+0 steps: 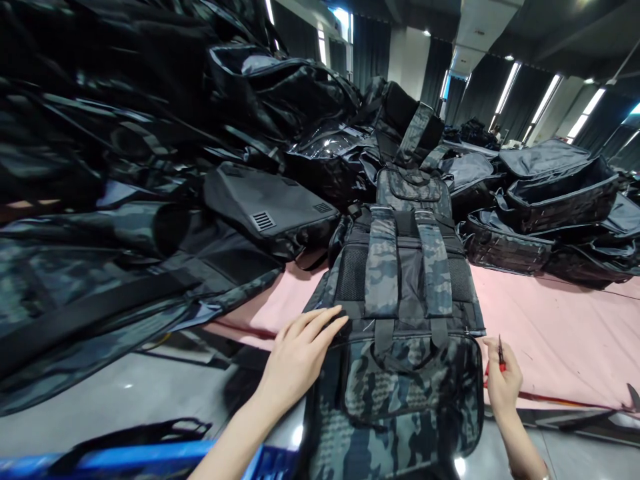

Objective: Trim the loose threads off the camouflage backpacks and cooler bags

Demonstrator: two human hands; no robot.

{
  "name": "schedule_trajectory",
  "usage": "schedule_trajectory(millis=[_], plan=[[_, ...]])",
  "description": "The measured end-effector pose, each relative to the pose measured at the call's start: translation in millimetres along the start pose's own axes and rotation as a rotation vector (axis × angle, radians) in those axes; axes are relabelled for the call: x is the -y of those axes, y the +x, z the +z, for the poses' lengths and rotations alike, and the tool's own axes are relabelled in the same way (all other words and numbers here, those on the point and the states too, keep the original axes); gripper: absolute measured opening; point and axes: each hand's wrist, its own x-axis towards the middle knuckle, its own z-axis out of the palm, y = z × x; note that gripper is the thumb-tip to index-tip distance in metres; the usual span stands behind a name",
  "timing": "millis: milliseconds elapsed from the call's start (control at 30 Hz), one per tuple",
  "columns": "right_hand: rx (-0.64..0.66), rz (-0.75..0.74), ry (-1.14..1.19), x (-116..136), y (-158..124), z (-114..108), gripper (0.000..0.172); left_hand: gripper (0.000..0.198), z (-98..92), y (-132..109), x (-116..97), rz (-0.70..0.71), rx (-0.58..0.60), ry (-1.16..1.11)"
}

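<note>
A heap of black and camouflage bags (125,167) fills the left side, some in glossy plastic; no label or writing on them can be read. The left hand (300,353) lies flat, fingers together and stretched out, on the left edge of the camouflage bag (405,320). That bag lies in the middle, on the pink cloth (560,333), straps upward; it shows no readable brand. The right hand (503,383) is just beside the bag's right edge, fingers closed around red-handled snips (501,353), their tip pointing up. More open bags (550,200) lie behind on the right.
</note>
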Motion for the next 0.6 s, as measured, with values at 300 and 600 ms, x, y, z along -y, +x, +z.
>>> schedule_trajectory(millis=[300,600], plan=[[0.516,-0.716,-0.022,98.3,-34.2,69.2,0.046,0.022,-19.1,17.9,-20.6,0.159,-0.074,-0.024],[0.445,-0.843,-0.234,116.0,-28.4,120.9,0.028,0.009,-17.5,-27.8,5.0,-0.154,-0.331,-0.215]])
